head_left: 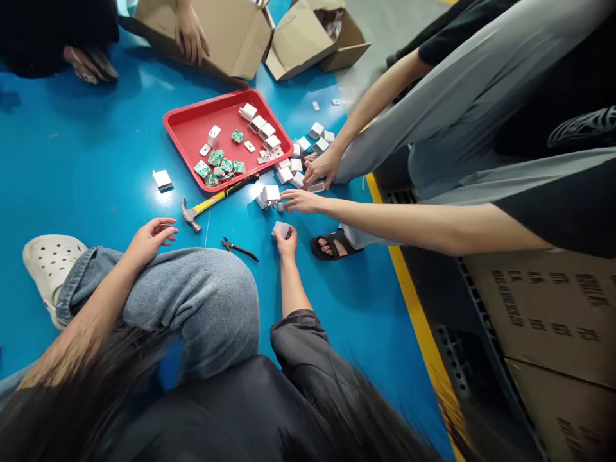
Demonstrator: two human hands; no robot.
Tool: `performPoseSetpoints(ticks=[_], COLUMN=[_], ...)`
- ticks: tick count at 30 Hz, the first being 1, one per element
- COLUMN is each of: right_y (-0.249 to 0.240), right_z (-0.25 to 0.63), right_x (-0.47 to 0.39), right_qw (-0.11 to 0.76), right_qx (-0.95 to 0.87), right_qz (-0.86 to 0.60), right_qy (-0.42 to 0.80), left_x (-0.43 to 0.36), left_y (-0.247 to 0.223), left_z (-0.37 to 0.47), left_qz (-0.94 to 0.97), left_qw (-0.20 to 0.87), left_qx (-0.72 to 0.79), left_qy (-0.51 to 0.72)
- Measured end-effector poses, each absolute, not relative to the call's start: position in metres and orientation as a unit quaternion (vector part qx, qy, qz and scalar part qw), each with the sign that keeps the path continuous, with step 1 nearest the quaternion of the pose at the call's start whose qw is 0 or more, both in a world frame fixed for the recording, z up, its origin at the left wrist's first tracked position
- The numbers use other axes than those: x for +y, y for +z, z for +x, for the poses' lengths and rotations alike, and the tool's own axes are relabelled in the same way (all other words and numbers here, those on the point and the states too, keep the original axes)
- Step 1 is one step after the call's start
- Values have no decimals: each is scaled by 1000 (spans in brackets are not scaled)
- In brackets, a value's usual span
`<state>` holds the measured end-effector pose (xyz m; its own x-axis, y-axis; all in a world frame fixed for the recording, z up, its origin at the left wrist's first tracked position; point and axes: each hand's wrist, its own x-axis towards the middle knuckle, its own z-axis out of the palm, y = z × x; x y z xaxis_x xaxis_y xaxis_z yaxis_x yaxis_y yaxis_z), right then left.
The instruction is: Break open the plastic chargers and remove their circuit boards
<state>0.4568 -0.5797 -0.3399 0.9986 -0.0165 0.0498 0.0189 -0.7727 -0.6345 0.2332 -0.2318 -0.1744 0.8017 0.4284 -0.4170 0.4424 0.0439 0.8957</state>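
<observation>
My right hand (287, 244) holds a small white plastic housing (280, 228) low over the blue floor. Beside my raised knee, my left hand (153, 240) hangs with its fingers apart and nothing in it. A claw hammer (210, 203) with a yellow and black handle lies against the red tray (180, 156), and black-handled cutters (243, 251) lie between my hands. Green circuit boards (227, 165) and white housings (257, 123) rest in the tray. More white housings (270, 194) stand just beyond my right hand, near another person's hand.
Another person's two hands (323, 168) and arms reach in from the right over scattered housings (316, 130). A lone housing (162, 179) lies left of the tray. Open cardboard boxes (298, 40) stand behind, one touched by another hand (191, 35). Cartons (558, 308) stand at right.
</observation>
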Motion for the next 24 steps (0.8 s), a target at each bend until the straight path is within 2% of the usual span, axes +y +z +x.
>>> performPoseSetpoints(ticks=[3, 9, 14, 17, 20, 24], right_y=[-337, -321, -304, -288, -269, -251], right_z=[429, 419, 430, 429, 431, 441], right_x=[-569, -516, -467, -445, -409, -326], right_qw=[375, 354, 233, 177, 192, 207], right_qx=[-24, -162, -182, -180, -259, -444], right_qz=[-926, -918, -952, -967, -947, -870], right_qy=[28, 73, 81, 35, -1, 52], left_x=[-232, -234, -236, -235, -235, -234], left_y=[-174, -170, -168, -171, -174, -176], left_z=[234, 236, 236, 236, 236, 235], left_qz=[684, 669, 656, 641, 627, 605], left_qw=[656, 664, 671, 684, 697, 712], left_qx=[319, 334, 347, 347, 346, 353], left_qy=[-9, -11, -13, -19, -31, -43])
